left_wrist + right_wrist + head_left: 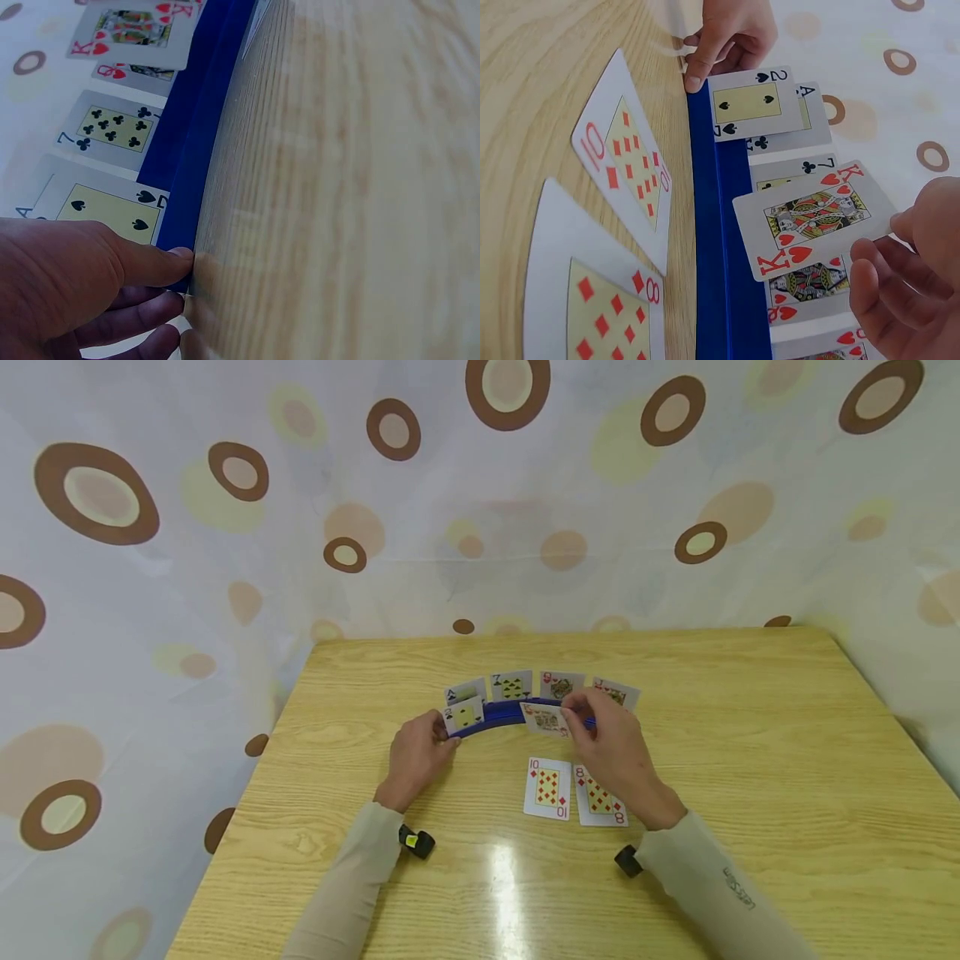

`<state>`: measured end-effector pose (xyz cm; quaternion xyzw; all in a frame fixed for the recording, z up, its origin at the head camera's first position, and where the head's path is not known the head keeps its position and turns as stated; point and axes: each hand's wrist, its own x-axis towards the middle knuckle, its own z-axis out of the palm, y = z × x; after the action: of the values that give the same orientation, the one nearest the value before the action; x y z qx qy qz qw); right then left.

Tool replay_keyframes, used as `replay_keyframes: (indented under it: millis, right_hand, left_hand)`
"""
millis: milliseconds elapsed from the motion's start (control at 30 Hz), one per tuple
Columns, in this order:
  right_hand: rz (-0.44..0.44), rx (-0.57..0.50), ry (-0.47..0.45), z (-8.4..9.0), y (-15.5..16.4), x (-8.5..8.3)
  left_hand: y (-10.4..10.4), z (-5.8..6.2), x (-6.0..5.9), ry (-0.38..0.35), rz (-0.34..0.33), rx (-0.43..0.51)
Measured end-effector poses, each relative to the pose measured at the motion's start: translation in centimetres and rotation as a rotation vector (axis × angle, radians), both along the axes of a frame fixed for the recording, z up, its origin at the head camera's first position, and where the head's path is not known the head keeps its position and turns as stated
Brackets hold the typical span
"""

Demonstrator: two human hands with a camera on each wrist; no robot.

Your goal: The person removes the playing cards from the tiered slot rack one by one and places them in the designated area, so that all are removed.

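- Two hands are at the blue card holder (pixel 502 714) in the head view, and the holder stands on the wooden surface (pixel 300 777). The left hand (pixel 418 756) grips its left end; the right hand (pixel 617 743) pinches the king of hearts (pixel 542 720) in front of the holder's middle.
- In the same view, the holder's back row shows an ace (pixel 468 689), a seven of clubs (pixel 512 685), a queen (pixel 551 683) and a jack (pixel 626 696). A two of spades (pixel 463 717) stands before the ace; a ten of diamonds (pixel 547 787) and an eight of diamonds (pixel 596 797) lie on the holder's near side.
- In the left wrist view, the grip is narrow on the holder's end, thumb against its front. Should that hold slacken, the holder would probably slide or turn under a push, and a shift there may nudge the two.
- In the right wrist view, the grip is narrow too, pinching one corner of the king, tilted over the holder. Whether it touches a slot, I cannot tell. Held so, it could twist and miss the slot, or catch the queen and knock it loose.
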<state>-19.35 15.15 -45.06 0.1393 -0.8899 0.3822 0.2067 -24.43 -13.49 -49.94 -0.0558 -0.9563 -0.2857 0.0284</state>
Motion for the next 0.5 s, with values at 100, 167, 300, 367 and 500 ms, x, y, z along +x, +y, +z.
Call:
replay_keyframes:
  millis: [100, 167, 300, 367, 500]
  right_hand:
    - [-0.004, -0.009, 0.002, -0.1, 0.6, 0.3]
    - [-0.007, -0.006, 0.001, -0.2, 1.1, 0.5]
    - [-0.037, 0.039, -0.010, -0.3, 1.8, 1.1]
    - [-0.055, 0.058, -0.026, -0.4, 2.2, 1.4]
    - [-0.073, 0.052, -0.078, -0.6, 3.0, 1.9]
  left_hand:
    - [0.0, 0.0, 0.0, -0.004, 0.000, -0.002]
    - [0.0, 0.0, 0.0, -0.004, 0.001, 0.001]
    - [-0.1, -0.1, 0.0, 0.000, -0.002, 0.005]
    - [-0.1, -0.1, 0.0, 0.002, -0.004, 0.006]
    - [-0.1, -0.2, 0.0, 0.009, -0.004, 0.008]
